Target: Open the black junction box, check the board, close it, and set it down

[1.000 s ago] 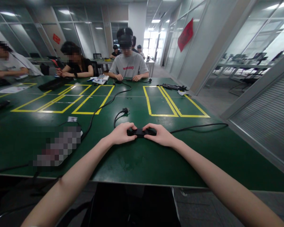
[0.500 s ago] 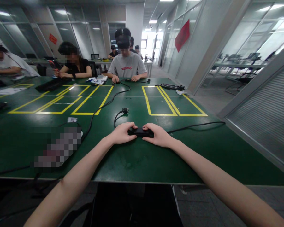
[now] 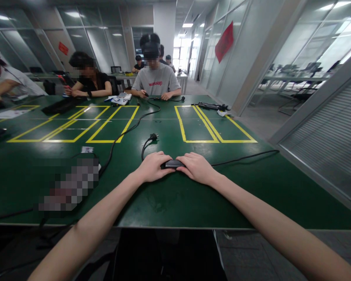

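Note:
A small black power adapter (image 3: 172, 164) lies on the green table (image 3: 175, 199) between my two hands. My left hand (image 3: 153, 167) grips its left end with curled fingers. My right hand (image 3: 196, 168) closes over its right end. One black cable (image 3: 245, 157) runs from the adapter away to the right. Another short cable ends in a black plug (image 3: 153, 137) just beyond my hands.
Yellow tape rectangles (image 3: 213, 130) mark the table's far half. A long black cable (image 3: 125, 130) crosses toward a person in a grey shirt (image 3: 155, 82) seated opposite. Other people sit at the far left. A blurred-out object (image 3: 68, 183) lies at my left.
My hands have closed in further over the adapter, covering more of it, and the adapter has turned flatter between them. The view has shifted slightly.

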The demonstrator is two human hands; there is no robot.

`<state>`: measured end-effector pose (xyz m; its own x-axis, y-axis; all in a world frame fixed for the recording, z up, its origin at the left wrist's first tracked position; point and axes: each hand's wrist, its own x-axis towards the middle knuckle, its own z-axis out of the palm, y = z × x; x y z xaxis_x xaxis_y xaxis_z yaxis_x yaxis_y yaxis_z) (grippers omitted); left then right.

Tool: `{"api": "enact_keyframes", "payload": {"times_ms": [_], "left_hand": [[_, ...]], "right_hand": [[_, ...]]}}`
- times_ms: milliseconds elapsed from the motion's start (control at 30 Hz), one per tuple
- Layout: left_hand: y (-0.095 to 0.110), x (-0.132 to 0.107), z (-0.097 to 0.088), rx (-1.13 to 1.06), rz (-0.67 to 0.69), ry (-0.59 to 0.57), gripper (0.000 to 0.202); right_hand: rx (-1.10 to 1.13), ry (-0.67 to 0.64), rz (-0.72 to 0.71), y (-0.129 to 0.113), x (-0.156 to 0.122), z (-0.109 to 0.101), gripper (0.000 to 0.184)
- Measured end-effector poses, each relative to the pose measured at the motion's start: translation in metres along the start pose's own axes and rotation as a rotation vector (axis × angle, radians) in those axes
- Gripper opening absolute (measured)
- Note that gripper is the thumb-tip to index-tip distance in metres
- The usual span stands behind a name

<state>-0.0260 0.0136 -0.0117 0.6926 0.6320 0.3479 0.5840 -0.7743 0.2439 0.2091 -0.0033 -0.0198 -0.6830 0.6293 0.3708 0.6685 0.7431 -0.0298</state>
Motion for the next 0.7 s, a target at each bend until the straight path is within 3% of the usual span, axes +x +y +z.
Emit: {"api": "enact_keyframes", "payload": {"times_ms": [333, 567, 700], "left_hand": [[0.007, -0.002, -0.001, 0.013, 0.032, 0.032, 0.035], [0.015, 0.000, -0.003, 0.064, 0.051, -0.009, 0.025], [0.019, 0.000, -0.002, 0.072, 0.027, 0.006, 0.032]], "right_hand": [[0.067, -0.045, -0.014, -0.001, 0.000, -0.010, 0.036], [0.098, 0.020, -0.054, 0.003, -0.003, -0.010, 0.039], [0.092, 0.030, -0.042, 0.003, -0.005, -0.010, 0.038]]}}
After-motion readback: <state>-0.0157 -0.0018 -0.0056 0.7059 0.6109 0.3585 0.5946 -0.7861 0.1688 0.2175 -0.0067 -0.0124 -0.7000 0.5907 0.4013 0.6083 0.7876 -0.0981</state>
